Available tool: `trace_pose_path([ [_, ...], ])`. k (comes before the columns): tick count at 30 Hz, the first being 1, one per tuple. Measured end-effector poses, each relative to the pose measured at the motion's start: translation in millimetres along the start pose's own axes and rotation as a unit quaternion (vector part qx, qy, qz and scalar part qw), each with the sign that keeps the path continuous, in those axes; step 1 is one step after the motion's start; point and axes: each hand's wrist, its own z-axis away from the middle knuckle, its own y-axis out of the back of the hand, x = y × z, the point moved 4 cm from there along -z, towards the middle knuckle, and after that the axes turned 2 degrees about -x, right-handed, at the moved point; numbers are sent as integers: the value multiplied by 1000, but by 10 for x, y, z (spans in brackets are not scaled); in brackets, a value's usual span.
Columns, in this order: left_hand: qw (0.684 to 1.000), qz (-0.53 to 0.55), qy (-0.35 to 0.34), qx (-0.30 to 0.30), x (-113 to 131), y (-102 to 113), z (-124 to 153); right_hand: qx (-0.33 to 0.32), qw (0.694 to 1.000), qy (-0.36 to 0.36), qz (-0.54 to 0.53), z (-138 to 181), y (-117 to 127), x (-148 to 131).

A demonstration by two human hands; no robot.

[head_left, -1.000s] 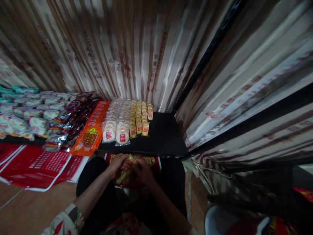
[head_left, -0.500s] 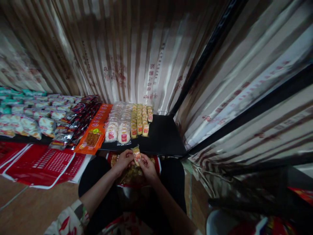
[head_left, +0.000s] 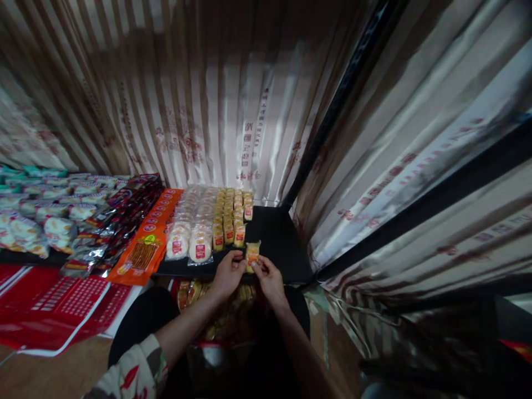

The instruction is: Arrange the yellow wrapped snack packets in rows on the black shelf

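A small wrapped snack packet (head_left: 252, 254), yellowish with an orange-red label in clear film, stands upright over the front part of the black shelf board (head_left: 274, 238). My right hand (head_left: 269, 278) pinches its lower right side between thumb and fingers. On the other side, my left hand (head_left: 228, 274) has its fingers curled together, with the tips at the packet's left edge. Just behind and to the left are rows of similar yellow snack packets (head_left: 228, 233). Below my hands, between my knees, is a red-edged bag (head_left: 228, 318) holding many more yellow packets.
Round white wrapped crackers (head_left: 200, 249), an orange snack bag (head_left: 143, 252), dark shiny packets (head_left: 112, 221) and white-and-blue packets (head_left: 60, 227) line the board leftward. Red bags (head_left: 62, 310) lie below it. A pleated curtain (head_left: 208, 122) and black poles (head_left: 328, 105) stand behind and right.
Both hands have moved forward and slightly right with the snack packet, from above the bag to over the board. The packet is now more upright. The view has shifted a little.
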Motion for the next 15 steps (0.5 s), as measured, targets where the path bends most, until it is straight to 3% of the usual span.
trace_pose_path([
  [7, 998, -28, -45, -28, 234, -462, -285, 24, 999, -20, 5, -660, 197, 65],
  [15, 1000, 12, -6, -17, 71, -724, -864, 13, 993, -35, 115, -1262, 32, 72],
])
